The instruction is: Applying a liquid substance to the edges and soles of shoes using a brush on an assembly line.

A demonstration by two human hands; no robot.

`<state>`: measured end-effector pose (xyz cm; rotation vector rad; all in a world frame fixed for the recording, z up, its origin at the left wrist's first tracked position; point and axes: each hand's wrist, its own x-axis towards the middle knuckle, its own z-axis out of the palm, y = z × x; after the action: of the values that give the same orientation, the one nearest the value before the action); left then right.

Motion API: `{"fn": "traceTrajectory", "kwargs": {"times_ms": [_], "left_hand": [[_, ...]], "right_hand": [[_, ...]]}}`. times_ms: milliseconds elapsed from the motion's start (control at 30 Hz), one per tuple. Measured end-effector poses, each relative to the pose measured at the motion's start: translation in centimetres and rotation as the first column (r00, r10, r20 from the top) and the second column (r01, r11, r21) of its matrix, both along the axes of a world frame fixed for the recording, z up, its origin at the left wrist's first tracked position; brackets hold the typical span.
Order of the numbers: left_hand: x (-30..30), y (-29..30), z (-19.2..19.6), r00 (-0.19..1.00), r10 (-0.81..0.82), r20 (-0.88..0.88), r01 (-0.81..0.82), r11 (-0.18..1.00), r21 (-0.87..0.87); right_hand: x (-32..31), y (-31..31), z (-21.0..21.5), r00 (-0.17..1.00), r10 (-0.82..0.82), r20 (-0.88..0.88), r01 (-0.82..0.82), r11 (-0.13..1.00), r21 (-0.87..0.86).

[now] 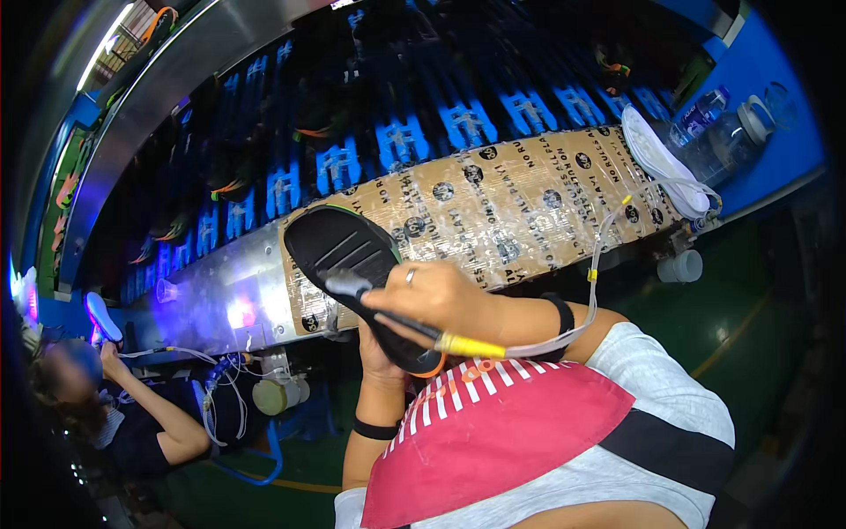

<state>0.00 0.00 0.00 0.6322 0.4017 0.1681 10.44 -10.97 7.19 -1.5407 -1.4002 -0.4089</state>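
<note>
Brush (425,331) pinched in our right hand (427,295); left hand (379,357) seemingly clasps the black shoe (339,238) over the desk's (211,304) near edge; we'd best stroke evenly.

Shoe sole (339,242): black. Against it, brush (469,345): black, yellow. Beyond it, cardboard (533,212): brown, black-printed. Beside it, apron (511,436): red, white-striped.

Shoe sole (322,238) matt, probably rubber; cardboard cover (529,212) glossy; bench (211,300) smooth metal; red garment (493,441) cloth.

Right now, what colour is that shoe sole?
The shoe sole is mostly black, clearest in the head view.
</note>
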Motion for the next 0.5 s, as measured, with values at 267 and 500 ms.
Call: {"fn": "traceTrajectory", "kwargs": {"times_ms": [267,500], "left_hand": [[-1.0,1.0,-0.6,0.991,0.066,0.120,-0.040,0.977,-0.209],[-0.7,1.0,-0.1,0.962,0.016,0.273,0.015,0.994,-0.111]], "right_hand": [[-0.8,-0.5,0.5,0.980,0.126,-0.154,-0.119,0.992,0.053],[-2.1,-0.2,-0.5,0.976,0.218,0.025,-0.216,0.974,-0.067]]}}
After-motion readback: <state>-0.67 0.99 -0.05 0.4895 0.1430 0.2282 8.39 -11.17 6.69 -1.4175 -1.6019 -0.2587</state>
